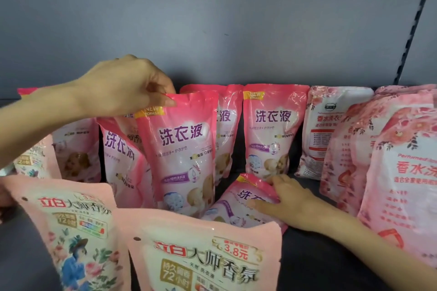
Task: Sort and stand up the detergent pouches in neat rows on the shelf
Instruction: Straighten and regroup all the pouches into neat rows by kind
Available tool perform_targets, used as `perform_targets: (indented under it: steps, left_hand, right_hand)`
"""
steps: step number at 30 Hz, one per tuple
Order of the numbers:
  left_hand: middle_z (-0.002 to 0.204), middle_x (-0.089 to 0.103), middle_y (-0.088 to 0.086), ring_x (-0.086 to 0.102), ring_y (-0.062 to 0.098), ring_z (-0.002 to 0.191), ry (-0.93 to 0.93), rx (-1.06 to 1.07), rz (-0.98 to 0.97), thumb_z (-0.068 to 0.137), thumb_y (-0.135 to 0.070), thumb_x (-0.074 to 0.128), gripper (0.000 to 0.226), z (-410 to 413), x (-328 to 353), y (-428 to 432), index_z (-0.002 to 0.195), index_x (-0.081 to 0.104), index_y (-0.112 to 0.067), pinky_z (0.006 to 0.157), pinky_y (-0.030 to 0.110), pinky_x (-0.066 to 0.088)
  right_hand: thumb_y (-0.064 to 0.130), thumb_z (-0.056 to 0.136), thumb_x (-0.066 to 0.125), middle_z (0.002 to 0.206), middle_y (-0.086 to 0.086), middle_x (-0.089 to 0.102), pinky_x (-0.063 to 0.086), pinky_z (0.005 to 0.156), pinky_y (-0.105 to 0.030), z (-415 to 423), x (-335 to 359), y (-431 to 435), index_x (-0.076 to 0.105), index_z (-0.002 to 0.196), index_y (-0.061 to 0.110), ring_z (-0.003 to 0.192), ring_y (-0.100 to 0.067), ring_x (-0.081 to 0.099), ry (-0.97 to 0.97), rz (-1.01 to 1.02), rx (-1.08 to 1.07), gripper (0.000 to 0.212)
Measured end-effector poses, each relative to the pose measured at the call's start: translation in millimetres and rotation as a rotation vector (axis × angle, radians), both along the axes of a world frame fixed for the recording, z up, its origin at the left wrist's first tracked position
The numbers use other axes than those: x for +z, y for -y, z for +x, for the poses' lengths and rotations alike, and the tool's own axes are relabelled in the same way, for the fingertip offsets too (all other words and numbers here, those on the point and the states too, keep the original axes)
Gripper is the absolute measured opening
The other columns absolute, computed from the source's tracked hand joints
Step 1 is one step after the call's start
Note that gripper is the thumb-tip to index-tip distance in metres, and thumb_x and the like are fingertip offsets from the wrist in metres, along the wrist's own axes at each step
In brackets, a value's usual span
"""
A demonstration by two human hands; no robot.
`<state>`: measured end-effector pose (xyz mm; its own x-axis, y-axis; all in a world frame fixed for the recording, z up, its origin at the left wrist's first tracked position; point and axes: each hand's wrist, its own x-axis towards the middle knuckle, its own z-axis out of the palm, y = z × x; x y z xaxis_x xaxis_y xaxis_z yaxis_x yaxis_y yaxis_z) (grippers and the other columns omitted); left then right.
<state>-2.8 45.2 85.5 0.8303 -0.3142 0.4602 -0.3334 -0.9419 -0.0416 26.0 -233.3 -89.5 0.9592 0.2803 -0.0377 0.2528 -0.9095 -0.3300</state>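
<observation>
Roughly halfway, I'd say: back-row pouches stand upright, but pale front pouches sit mixed in w/ the pink. L hand pinches top edge of an upright pouch mid-shelf; R hand rests, fingers spread, on a fallen pouch lying on the shelf, not yet stood.

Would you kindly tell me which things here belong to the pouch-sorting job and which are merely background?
Job: left hand pinching the standing pink pouch; right hand on the tipped pink pouch; pale pouches in front; floral pouches at right.
Background: grey back wall; slotted rail at right.
</observation>
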Motion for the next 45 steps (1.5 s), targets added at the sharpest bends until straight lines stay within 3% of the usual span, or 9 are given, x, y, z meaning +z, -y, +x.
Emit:
perform_targets:
  steps: [8,13,19,22,29,33,35,38,45]
  left_hand:
    - [0.075,0.062,-0.032,0.058,-0.006,0.073,-0.083,-0.065,-0.059,0.084,-0.036,0.062,0.012,6,-3,-1,0.077,0.062,-0.045,0.069,0.025,0.046]
    - [0.071,0.061,-0.035,0.055,-0.015,0.075,-0.108,-0.086,-0.071,0.084,-0.037,0.062,0.014,7,-3,-1,0.074,0.061,-0.047,0.075,0.032,0.050]
    - [0.072,0.058,-0.041,0.055,-0.015,0.072,-0.102,-0.078,-0.048,0.084,-0.038,0.061,0.013,7,-2,2,0.075,0.060,-0.047,0.064,0.022,0.042]
    - [0.073,0.056,-0.044,0.055,-0.013,0.068,-0.101,-0.067,-0.049,0.084,-0.039,0.061,0.011,5,-2,2,0.076,0.060,-0.045,0.063,0.019,0.041]
    - [0.077,0.053,-0.044,0.053,-0.010,0.069,-0.055,-0.029,-0.051,0.084,-0.045,0.057,0.011,1,-7,0,0.074,0.055,-0.048,0.068,0.026,0.038]
    - [0.069,0.056,-0.038,0.053,-0.011,0.068,-0.036,-0.023,-0.032,0.084,-0.046,0.056,0.007,1,-8,0,0.077,0.056,-0.046,0.065,0.026,0.037]
    - [0.069,0.059,-0.029,0.054,-0.004,0.073,-0.007,-0.013,-0.025,0.085,-0.045,0.056,0.005,1,-9,0,0.084,0.060,-0.043,0.069,0.027,0.038]
    - [0.077,0.060,-0.025,0.057,0.008,0.080,0.034,-0.008,-0.015,0.085,-0.045,0.056,0.010,0,-11,0,0.090,0.063,-0.041,0.071,0.028,0.039]
    - [0.083,0.066,-0.017,0.059,0.013,0.085,0.073,-0.028,-0.018,0.085,-0.044,0.057,0.012,-4,-13,1,0.091,0.064,-0.036,0.071,0.028,0.039]
  right_hand:
    - [0.033,0.092,0.054,0.118,-0.005,0.060,0.046,0.090,-0.028,6,2,-2,0.058,0.115,0.011,0.103,-0.016,0.058,0.029,0.232,-0.041,0.032]
    - [0.038,0.091,0.055,0.109,-0.008,0.064,0.049,0.086,-0.035,12,2,-6,0.061,0.106,0.007,0.098,-0.021,0.062,-0.021,0.237,-0.076,0.035]
    - [0.026,0.081,0.071,0.079,0.013,0.056,0.051,0.085,-0.032,16,12,-13,0.060,0.084,0.024,0.080,-0.008,0.057,0.032,0.362,-0.042,0.011]
    - [0.023,0.077,0.075,0.070,0.011,0.060,0.054,0.080,-0.037,15,20,-20,0.057,0.070,0.029,0.069,-0.006,0.058,0.072,0.427,0.002,0.021]
    - [0.018,0.073,0.078,0.072,0.000,0.067,0.054,0.075,-0.041,7,54,-28,0.060,0.067,0.026,0.068,-0.013,0.062,0.153,0.561,0.105,0.021]
    - [0.020,0.071,0.079,0.066,0.003,0.065,0.052,0.069,-0.036,-4,79,-32,0.061,0.067,0.023,0.059,-0.005,0.056,0.244,0.591,0.162,0.019]
    - [0.021,0.071,0.079,0.064,0.004,0.065,0.050,0.065,-0.031,-12,93,-35,0.061,0.069,0.022,0.056,-0.002,0.055,0.298,0.580,0.198,0.018]
    - [0.022,0.071,0.079,0.066,0.005,0.065,0.052,0.067,-0.036,-25,115,-38,0.060,0.068,0.023,0.061,-0.006,0.058,0.404,0.545,0.247,0.019]
    - [0.028,0.068,0.081,0.066,0.014,0.062,0.051,0.073,-0.039,-29,140,-41,0.059,0.070,0.025,0.070,-0.007,0.059,0.578,0.349,0.257,0.022]
